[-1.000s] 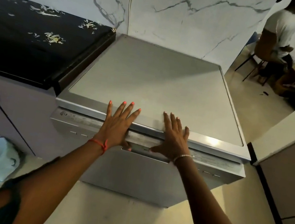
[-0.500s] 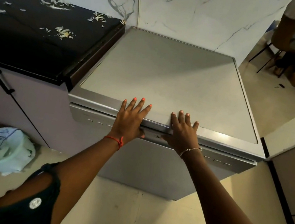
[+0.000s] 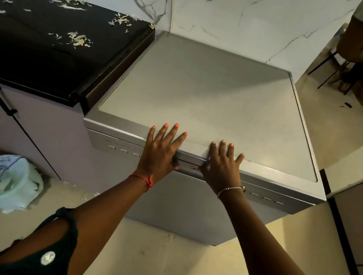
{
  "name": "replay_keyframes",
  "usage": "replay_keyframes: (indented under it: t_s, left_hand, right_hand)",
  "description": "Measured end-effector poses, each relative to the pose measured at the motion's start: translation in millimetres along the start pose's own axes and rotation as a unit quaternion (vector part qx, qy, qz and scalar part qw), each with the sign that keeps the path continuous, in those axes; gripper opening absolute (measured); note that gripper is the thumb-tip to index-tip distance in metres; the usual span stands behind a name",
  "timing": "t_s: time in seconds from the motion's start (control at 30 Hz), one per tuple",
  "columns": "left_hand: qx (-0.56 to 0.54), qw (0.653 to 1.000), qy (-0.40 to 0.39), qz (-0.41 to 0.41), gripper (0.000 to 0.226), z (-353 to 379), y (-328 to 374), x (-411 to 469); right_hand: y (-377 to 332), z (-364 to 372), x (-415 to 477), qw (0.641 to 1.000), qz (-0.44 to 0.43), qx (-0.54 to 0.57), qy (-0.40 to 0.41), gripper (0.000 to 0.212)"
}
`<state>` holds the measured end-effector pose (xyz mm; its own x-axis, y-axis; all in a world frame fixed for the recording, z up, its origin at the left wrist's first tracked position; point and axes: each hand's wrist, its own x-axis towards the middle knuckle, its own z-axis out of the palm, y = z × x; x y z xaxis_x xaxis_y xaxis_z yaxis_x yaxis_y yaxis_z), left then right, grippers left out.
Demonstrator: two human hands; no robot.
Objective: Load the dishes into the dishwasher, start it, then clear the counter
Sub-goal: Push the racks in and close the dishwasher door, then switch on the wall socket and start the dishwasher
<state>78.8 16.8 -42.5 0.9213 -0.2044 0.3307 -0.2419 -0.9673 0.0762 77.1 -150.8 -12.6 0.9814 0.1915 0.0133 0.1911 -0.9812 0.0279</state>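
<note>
**Door pressed flush, loading looks done**

A second ago I saw a gap under the top of the dishwasher [image 3: 206, 98]; now its door [image 3: 188, 205] sits flush. My left hand [image 3: 161, 150] and right hand [image 3: 221, 165] lie side by side on the front lip. Their fingers are straight and spread, thumbs against the door's upper edge, gripping nothing. The machine stands just right of the black desk [image 3: 32, 59], where pale scraps [image 3: 78, 38] lie. I judge that starting it comes next.

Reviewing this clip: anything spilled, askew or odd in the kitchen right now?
Yes. Pale shreds lie scattered over the black counter, which is not yet cleared. A crumpled bag sits on the floor by the cabinet. The dishwasher looks square and shut, left hand and right hand on its front edge.
</note>
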Motion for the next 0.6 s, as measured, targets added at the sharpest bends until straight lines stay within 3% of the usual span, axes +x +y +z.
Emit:
replay_keyframes:
  t_s: [0.13,0.4,0.6]
  left_hand:
    - [-0.005,0.999,-0.043,-0.006,0.098,-8,0,0]
    - [-0.098,0.962,-0.253,-0.027,0.084,-59,-5,22]
    - [-0.026,0.951,-0.309,0.004,0.079,-71,-3,30]
  right_hand:
    - [4,-10,4,0.999,-0.015,0.023,-0.046,0.074]
    - [9,-58,16,0.979,-0.027,0.082,-0.187,0.068]
    - [-1,-87,31,0.962,-0.027,0.054,-0.265,0.066]
